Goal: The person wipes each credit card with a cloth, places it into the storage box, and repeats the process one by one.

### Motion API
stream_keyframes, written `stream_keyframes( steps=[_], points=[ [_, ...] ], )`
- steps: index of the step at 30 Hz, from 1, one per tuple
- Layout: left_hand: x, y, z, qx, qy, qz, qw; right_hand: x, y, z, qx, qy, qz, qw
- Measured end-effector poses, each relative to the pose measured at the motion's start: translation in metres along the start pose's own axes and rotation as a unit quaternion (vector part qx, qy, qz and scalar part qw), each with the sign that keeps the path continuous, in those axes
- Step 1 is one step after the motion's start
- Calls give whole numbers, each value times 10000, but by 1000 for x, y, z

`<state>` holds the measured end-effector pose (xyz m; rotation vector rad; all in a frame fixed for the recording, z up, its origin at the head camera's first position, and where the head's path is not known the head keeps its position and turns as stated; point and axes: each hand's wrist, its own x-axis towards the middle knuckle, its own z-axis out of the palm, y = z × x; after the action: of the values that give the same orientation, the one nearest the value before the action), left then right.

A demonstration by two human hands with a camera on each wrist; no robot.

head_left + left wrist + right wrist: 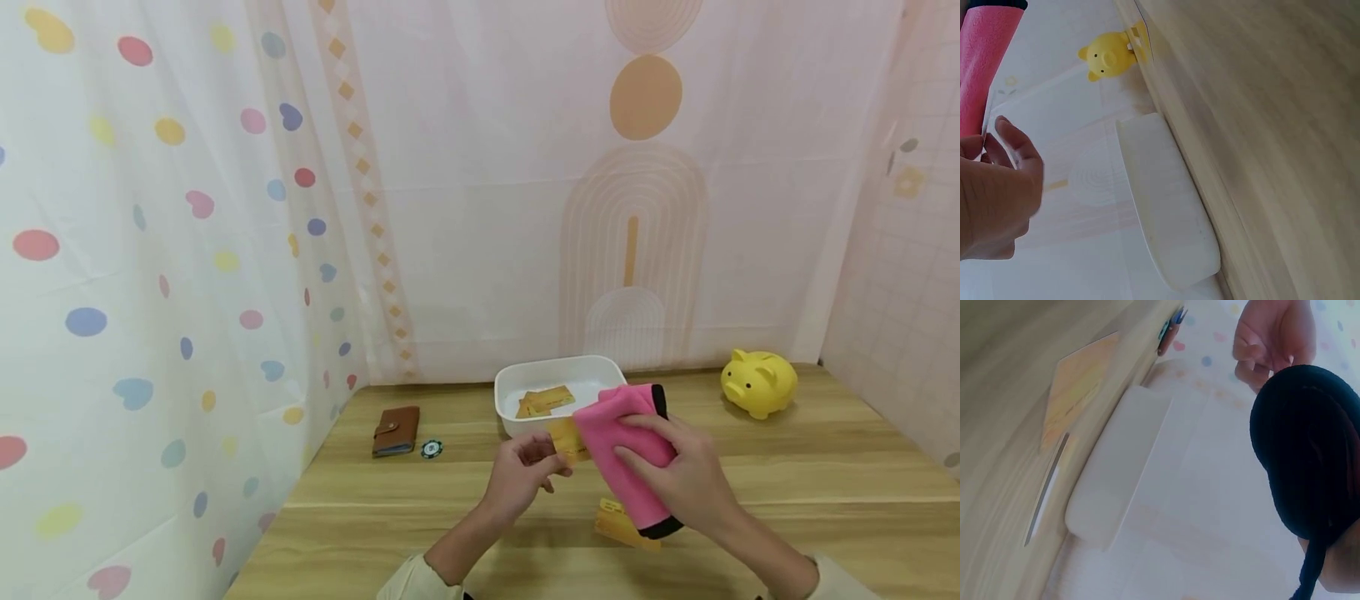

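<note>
The left hand (525, 475) pinches a gold card (568, 440) by its near corner between thumb and fingers, the other fingers loosely bent; the right hand (697, 479) grips a folded pink cloth (630, 492) with black ends, its thumb and fingers bent round it; in the head view the cloth covers the right part of the held card, and in the left wrist view the card shows edge-on, right up against the pink fabric; both hands are raised above a wooden table (817, 467), near each other, with card and cloth meeting between them.

Just beyond the left hand stands a white tray (555, 372) with gold cards inside (551, 398), overlapping one another; below the right hand, partly hidden by the cloth, more gold card stock (622, 529) lies on the table, though how many pieces is hard to tell; well to the left of the left hand are a brown wallet (397, 429) with a snap strap and, just beside it, a round chip (431, 449); beyond the right hand and farther right stands a yellow piggy bank (759, 383), in front of a patterned curtain (457, 208).
</note>
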<state>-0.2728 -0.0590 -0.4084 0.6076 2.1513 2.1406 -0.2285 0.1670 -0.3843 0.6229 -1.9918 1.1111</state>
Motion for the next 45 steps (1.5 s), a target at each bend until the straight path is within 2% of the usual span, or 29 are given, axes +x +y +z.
stream_keyframes(
  steps=[10, 16, 21, 26, 33, 38, 45],
  points=[
    [0, 1, -3, 261, -361, 176, 9989, 4, -3, 17, 291, -149, -104, 9994],
    [1, 4, -4, 324, -506, 144, 9981, 5, -2, 24, 296, -128, -307, 9990],
    [3, 6, -3, 501, -445, 225, 9975, 6, 3, 26, 133, -118, -286, 9994],
    [5, 5, -1, 448, -370, 322, 9978, 6, 8, 25, -29, -132, -231, 9996],
    [6, 4, -2, 272, -206, 154, 9993, 6, 20, 23, -218, -41, -201, 9996],
    [6, 6, -7, 431, -175, 37, 9989, 7, 26, 21, -265, -10, -85, 9996],
    [5, 7, -12, 439, -118, 73, 9989, 7, 33, 17, -453, 30, 136, 9989]
  ],
)
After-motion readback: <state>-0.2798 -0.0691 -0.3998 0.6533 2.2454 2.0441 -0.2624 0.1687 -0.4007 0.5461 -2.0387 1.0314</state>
